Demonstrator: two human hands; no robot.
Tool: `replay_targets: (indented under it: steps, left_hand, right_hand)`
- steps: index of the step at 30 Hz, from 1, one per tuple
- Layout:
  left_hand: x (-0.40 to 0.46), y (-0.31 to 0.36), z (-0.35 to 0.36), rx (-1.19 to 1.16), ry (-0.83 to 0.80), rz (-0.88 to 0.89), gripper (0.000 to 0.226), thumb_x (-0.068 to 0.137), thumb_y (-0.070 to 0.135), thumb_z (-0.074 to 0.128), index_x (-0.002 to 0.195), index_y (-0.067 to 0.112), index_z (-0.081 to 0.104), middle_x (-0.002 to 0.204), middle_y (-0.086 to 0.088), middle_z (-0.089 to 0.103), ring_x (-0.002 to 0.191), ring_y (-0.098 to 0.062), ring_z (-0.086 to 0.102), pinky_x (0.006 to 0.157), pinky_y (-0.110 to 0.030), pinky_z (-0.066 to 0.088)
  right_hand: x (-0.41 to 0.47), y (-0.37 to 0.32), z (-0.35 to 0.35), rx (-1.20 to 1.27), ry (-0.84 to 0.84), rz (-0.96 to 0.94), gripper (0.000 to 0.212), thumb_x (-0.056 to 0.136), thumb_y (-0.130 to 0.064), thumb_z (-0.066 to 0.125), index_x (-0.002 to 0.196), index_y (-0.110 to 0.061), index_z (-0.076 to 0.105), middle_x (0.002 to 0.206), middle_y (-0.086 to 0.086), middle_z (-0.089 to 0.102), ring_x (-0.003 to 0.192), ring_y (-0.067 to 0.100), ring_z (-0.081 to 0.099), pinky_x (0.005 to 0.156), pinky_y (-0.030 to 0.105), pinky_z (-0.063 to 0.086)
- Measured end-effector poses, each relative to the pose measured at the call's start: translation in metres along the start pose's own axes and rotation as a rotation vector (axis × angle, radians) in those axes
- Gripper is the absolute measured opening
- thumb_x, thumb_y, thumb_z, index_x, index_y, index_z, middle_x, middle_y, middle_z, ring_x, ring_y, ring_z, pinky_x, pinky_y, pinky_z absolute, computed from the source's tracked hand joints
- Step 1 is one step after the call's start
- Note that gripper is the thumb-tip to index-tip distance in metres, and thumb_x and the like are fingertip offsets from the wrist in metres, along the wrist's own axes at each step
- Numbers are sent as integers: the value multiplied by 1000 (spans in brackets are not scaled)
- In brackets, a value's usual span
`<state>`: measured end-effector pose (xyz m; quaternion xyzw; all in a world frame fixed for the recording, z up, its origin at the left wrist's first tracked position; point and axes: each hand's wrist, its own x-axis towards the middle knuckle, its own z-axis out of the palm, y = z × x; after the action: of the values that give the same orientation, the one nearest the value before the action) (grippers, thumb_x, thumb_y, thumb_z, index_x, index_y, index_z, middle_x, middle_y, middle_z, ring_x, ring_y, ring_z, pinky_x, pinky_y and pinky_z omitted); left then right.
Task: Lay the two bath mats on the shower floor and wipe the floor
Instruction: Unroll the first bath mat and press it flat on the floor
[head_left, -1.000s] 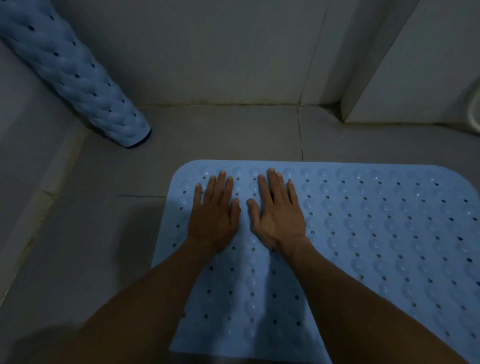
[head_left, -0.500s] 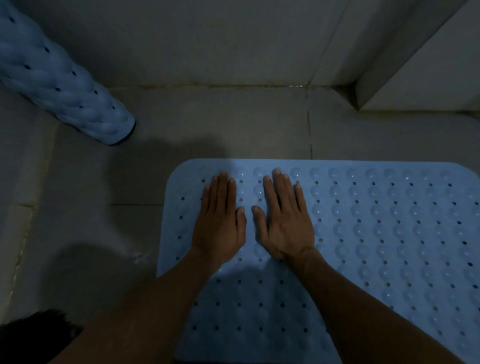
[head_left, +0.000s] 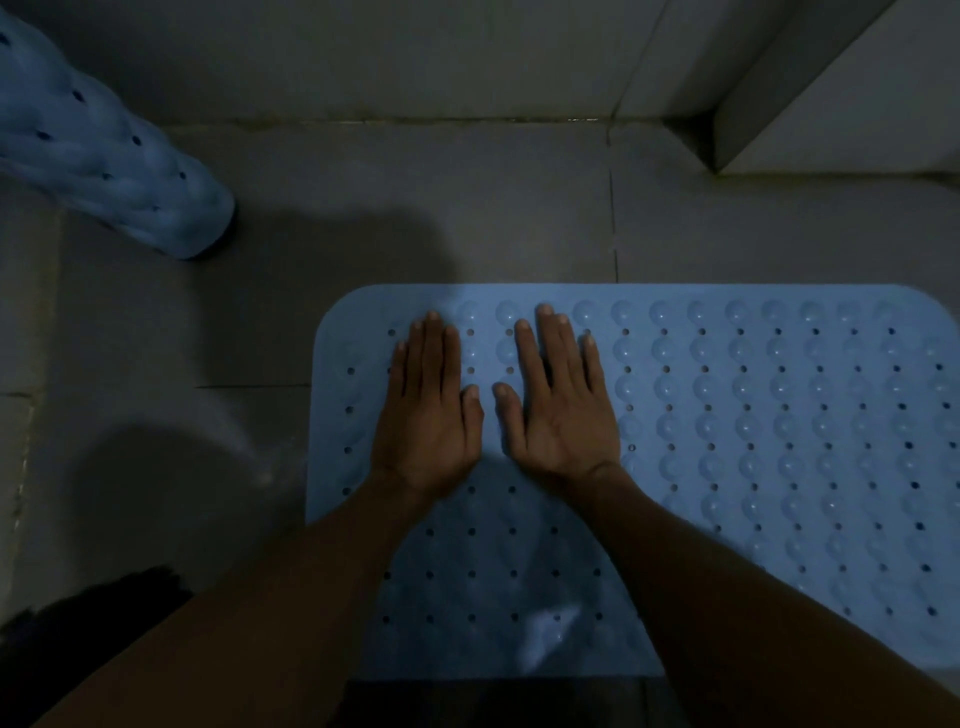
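Observation:
A light blue bath mat (head_left: 769, 426) with bumps and small holes lies flat on the grey tiled shower floor (head_left: 395, 208). My left hand (head_left: 428, 415) and my right hand (head_left: 558, 405) rest palm down on the mat's far left part, side by side, fingers straight and close together, holding nothing. A second blue mat (head_left: 98, 150), rolled into a tube, leans at the upper left with its lower end on the floor near the left wall.
Grey tiled walls (head_left: 415, 57) close the back. A wall corner (head_left: 810, 119) juts in at the upper right. A raised ledge (head_left: 26, 322) runs along the left side. Something dark (head_left: 78, 629) sits at the lower left edge.
My view has shifted down and closer, so the mat and the rolled mat sit differently in frame. Both hands stay pressed flat on the mat in nearly the same spot.

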<state>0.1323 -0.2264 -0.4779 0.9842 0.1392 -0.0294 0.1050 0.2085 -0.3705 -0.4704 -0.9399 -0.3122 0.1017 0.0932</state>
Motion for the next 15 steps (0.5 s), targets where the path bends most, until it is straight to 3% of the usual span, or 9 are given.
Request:
replay_targets:
  steps: [15]
  left_hand:
    - [-3, 0, 10, 24, 149, 49, 62, 100, 33, 23, 150, -4, 20, 158, -22, 15, 148, -32, 13, 121, -47, 10]
  right_hand:
    - [-3, 8, 8, 49, 70, -43, 69, 102, -51, 20, 159, -13, 11, 166, 10, -3, 153, 21, -8, 123, 46, 0]
